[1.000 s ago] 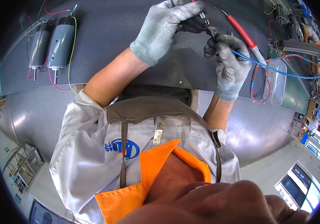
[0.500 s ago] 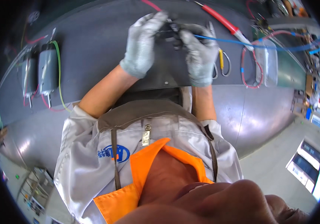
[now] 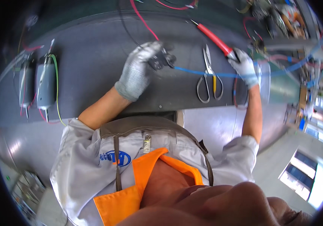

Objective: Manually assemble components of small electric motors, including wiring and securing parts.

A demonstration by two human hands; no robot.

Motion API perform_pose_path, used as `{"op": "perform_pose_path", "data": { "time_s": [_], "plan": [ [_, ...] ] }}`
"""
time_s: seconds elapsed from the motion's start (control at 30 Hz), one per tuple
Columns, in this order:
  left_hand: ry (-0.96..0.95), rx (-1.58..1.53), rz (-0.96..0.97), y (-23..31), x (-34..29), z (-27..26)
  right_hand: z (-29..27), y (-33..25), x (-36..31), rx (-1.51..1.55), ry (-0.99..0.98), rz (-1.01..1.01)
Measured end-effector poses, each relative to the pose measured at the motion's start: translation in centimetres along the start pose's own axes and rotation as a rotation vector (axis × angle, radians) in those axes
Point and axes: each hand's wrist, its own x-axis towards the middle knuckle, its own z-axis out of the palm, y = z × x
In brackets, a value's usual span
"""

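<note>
My left hand (image 3: 137, 69), in a grey-white glove, is closed round a small black part (image 3: 162, 60) whose detail is blurred. A red wire (image 3: 143, 22) runs up and away from my left fingers, and a blue cable (image 3: 195, 71) leads right from the part. My right hand (image 3: 244, 67), also gloved, grips the rear end of a long red tool (image 3: 215, 38). It has a thin metal tip pointing up and left, and looks like a screwdriver. Between the hands lie scissors (image 3: 208, 69) with a yellow patch on one handle, blades pointing away.
Two grey cylindrical motors (image 3: 46, 84) with green and red wires stand at the left of the dark bench (image 3: 93, 45). A clear tray (image 3: 265, 81) sits beside my right wrist. More wires and equipment crowd the far right, and red wire lies at the back.
My right hand has left the black part and moved right to the red tool, uncovering the scissors. My left hand keeps the part, now slightly lower.
</note>
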Motion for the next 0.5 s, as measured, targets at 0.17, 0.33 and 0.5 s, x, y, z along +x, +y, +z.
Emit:
{"op": "perform_pose_path", "data": {
  "time_s": [0.17,0.33,0.5],
  "plan": [
    [0.03,-0.068,0.01,0.7,-1.3,-0.6,-1.5,-6.5,4.6,0.894,-0.09,0.322],
    [0.048,-0.078,-0.018,1.3,-1.3,-1.5,-1.3,-9.5,12.2,1.203,-0.197,0.165],
    [0.032,-0.064,0.002,2.1,-1.2,-1.1,-0.5,-11.3,16.4,1.194,-0.298,0.049]
  ]
}}
